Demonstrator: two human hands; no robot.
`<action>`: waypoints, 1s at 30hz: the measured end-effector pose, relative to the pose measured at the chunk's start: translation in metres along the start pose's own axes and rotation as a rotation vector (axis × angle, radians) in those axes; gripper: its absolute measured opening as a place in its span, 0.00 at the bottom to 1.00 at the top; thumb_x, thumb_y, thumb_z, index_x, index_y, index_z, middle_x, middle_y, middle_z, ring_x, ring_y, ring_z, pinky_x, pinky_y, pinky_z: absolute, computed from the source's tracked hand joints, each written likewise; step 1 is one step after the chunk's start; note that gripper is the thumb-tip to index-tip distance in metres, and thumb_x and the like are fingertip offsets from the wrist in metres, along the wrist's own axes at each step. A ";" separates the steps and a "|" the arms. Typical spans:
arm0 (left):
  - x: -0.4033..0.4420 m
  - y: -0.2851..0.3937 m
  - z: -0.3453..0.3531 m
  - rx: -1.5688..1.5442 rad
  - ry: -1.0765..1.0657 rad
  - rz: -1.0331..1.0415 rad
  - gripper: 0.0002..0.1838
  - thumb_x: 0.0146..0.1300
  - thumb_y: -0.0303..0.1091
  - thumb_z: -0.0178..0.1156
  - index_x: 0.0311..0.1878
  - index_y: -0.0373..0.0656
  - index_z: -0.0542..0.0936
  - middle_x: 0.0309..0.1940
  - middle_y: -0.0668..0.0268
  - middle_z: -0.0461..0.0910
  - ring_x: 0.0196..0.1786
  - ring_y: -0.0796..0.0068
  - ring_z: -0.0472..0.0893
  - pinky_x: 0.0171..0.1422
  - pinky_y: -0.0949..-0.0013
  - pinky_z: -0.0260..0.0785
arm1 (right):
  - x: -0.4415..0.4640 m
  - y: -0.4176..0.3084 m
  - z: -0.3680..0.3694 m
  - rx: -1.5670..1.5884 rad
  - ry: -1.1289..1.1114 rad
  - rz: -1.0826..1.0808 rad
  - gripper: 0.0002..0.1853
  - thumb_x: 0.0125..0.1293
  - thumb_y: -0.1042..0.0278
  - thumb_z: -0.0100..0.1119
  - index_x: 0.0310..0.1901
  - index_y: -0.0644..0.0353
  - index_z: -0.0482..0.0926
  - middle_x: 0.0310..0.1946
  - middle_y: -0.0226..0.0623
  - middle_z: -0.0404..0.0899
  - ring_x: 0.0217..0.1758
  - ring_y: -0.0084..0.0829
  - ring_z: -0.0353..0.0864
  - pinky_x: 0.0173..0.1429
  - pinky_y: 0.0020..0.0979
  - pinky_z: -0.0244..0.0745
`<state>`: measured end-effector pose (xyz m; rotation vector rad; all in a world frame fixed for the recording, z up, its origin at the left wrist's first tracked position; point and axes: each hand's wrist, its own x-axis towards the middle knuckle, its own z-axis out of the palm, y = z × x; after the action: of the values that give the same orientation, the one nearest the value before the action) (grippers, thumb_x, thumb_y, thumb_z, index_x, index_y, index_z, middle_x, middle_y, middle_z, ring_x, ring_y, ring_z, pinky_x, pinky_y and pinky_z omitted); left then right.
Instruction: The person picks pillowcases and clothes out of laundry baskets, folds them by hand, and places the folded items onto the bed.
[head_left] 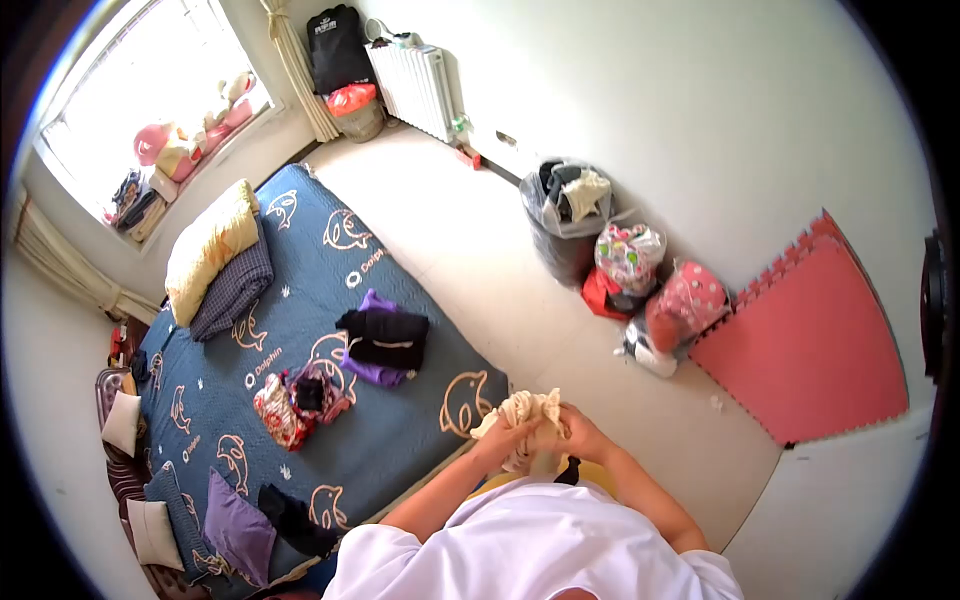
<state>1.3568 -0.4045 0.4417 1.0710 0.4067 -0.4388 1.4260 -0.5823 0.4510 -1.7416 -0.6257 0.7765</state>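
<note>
A bunched cream cloth [523,412] is held up in front of my white shirt, beside the bed's edge. My left hand [505,440] grips it on one side, fingers closed round the fabric. On the other side my right hand [583,436] pinches it near its upper corner. On the blue dolphin-print bed [420,300] lie a black folded garment [385,338] on top of a purple one [372,372], and a red patterned bundle [285,412] with a small dark piece on it.
Yellow pillow [212,245] and checked pillow [235,290] lie at the bed's far end, purple cushion [240,525] at lower left. Along the wall stand a grey bag of clothes [562,235], smaller bags [630,255], a red foam mat [810,350], a white radiator [412,92] and a bin [358,118].
</note>
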 end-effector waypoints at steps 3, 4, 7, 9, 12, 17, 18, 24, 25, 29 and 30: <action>0.057 0.042 0.013 0.116 0.001 0.081 0.22 0.63 0.35 0.60 0.58 0.41 0.70 0.50 0.68 0.75 0.51 0.77 0.75 0.55 0.70 0.69 | 0.049 0.030 -0.045 -0.317 -0.037 -0.031 0.24 0.54 0.64 0.68 0.52 0.60 0.75 0.46 0.38 0.79 0.47 0.31 0.79 0.52 0.30 0.72; 0.077 0.054 0.014 0.238 -0.021 0.165 0.24 0.60 0.35 0.63 0.59 0.40 0.70 0.51 0.68 0.75 0.53 0.76 0.74 0.57 0.69 0.68 | 0.066 0.034 -0.062 -0.252 -0.043 0.024 0.23 0.54 0.65 0.68 0.51 0.60 0.76 0.46 0.38 0.80 0.47 0.30 0.79 0.52 0.30 0.72; 0.130 0.088 0.004 0.438 -0.008 0.381 0.28 0.50 0.41 0.71 0.53 0.41 0.74 0.44 0.70 0.77 0.45 0.79 0.75 0.51 0.70 0.69 | 0.120 0.016 -0.123 -0.147 -0.138 0.020 0.18 0.56 0.68 0.66 0.49 0.61 0.78 0.45 0.36 0.81 0.48 0.26 0.78 0.52 0.29 0.72; 0.152 0.125 0.009 0.443 0.013 0.456 0.31 0.45 0.46 0.73 0.50 0.40 0.76 0.45 0.64 0.79 0.45 0.74 0.78 0.51 0.68 0.70 | 0.156 0.011 -0.157 0.104 -0.095 0.004 0.16 0.58 0.72 0.63 0.49 0.62 0.77 0.45 0.33 0.81 0.48 0.23 0.77 0.52 0.29 0.72; 0.191 0.146 -0.006 1.293 0.468 0.048 0.26 0.43 0.51 0.70 0.40 0.41 0.79 0.42 0.56 0.78 0.44 0.55 0.79 0.47 0.59 0.72 | 0.213 0.001 -0.201 0.247 -0.146 -0.038 0.16 0.58 0.76 0.59 0.49 0.63 0.77 0.46 0.31 0.80 0.49 0.23 0.76 0.54 0.28 0.71; 0.252 0.156 -0.078 1.140 1.023 0.330 0.17 0.43 0.43 0.69 0.35 0.47 0.80 0.36 0.63 0.77 0.39 0.53 0.78 0.40 0.57 0.72 | 0.309 -0.017 -0.226 0.498 -0.262 0.031 0.11 0.63 0.74 0.57 0.48 0.59 0.76 0.41 0.26 0.78 0.47 0.20 0.74 0.53 0.26 0.70; 0.258 0.164 -0.091 1.030 1.087 0.448 0.15 0.42 0.38 0.68 0.34 0.45 0.79 0.33 0.61 0.78 0.38 0.52 0.78 0.40 0.57 0.72 | 0.330 -0.025 -0.226 0.504 -0.280 0.031 0.08 0.65 0.72 0.56 0.45 0.57 0.76 0.38 0.25 0.76 0.44 0.19 0.73 0.50 0.26 0.70; 0.326 0.189 -0.205 0.007 1.081 0.595 0.10 0.54 0.20 0.60 0.40 0.40 0.78 0.34 0.68 0.80 0.38 0.77 0.78 0.41 0.73 0.71 | 0.485 -0.040 -0.236 0.643 -0.392 0.091 0.08 0.66 0.71 0.54 0.45 0.58 0.75 0.37 0.26 0.75 0.40 0.18 0.72 0.47 0.24 0.69; 0.340 0.208 -0.225 0.008 1.078 0.605 0.10 0.54 0.20 0.60 0.40 0.40 0.78 0.34 0.68 0.80 0.38 0.77 0.78 0.41 0.73 0.71 | 0.517 -0.044 -0.237 0.618 -0.383 0.099 0.08 0.66 0.71 0.54 0.46 0.58 0.75 0.36 0.25 0.74 0.38 0.17 0.71 0.45 0.22 0.68; 0.363 0.294 -0.274 -0.319 0.958 0.532 0.12 0.58 0.22 0.56 0.46 0.41 0.77 0.38 0.66 0.79 0.38 0.75 0.78 0.41 0.74 0.71 | 0.620 -0.077 -0.245 0.733 -0.273 0.202 0.08 0.67 0.69 0.54 0.45 0.60 0.75 0.37 0.27 0.76 0.42 0.18 0.74 0.48 0.24 0.70; 0.367 0.320 -0.288 -0.260 0.891 0.374 0.12 0.60 0.25 0.55 0.48 0.40 0.76 0.40 0.65 0.79 0.38 0.74 0.78 0.40 0.73 0.71 | 0.649 -0.081 -0.249 0.754 -0.274 0.200 0.08 0.67 0.68 0.54 0.44 0.60 0.76 0.37 0.27 0.77 0.43 0.19 0.75 0.48 0.25 0.71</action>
<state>1.8049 -0.0670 0.3672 1.0133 0.9945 0.4491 2.0330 -0.2351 0.4540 -1.0168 -0.2714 1.2168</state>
